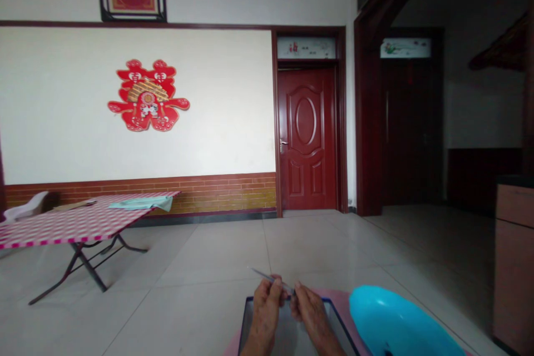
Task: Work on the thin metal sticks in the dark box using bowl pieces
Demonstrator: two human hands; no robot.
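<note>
both hands low in view: left hand (267, 303) and right hand (306, 307) pinch a thin rod (271, 277) over a dark-rimmed tray (247, 317). work looks mid-way; blue bowl (396, 322) untouched.

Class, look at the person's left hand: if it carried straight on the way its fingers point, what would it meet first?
Probably nothing near. The left hand, pinching a thin rod with the right hand, points up and ahead over bare floor tiles; depth is unclear.

Two bare hands, left grip (266, 306), right grip (309, 311), forearms unsleeved, no rings visible
</note>
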